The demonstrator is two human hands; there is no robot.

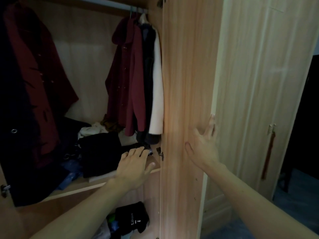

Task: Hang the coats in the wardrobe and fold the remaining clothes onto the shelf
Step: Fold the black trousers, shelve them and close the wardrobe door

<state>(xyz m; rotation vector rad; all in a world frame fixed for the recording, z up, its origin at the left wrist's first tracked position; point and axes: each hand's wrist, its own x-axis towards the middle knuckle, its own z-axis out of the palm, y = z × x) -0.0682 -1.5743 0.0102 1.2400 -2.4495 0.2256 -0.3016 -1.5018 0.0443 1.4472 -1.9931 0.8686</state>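
Note:
Inside the open wardrobe, a maroon coat (128, 80) hangs at the right of the rail (103, 2), with a dark garment (148, 75) and a white one (158, 87) beside it. Another dark red coat (36, 66) hangs at the left. A heap of dark and light clothes (98, 147) lies on the shelf (82, 187). My left hand (134, 166) reaches over the shelf's right end, fingers straight, touching the dark clothes. My right hand (203, 145) lies flat on the open door (186, 100), its fingertips at the door's edge.
A second pale wardrobe (259, 83) with a handle stands to the right. Below the shelf lie a black printed garment (133, 218) and other items. A dark blue garment (10, 118) hangs at the far left. Bluish floor shows at the bottom right.

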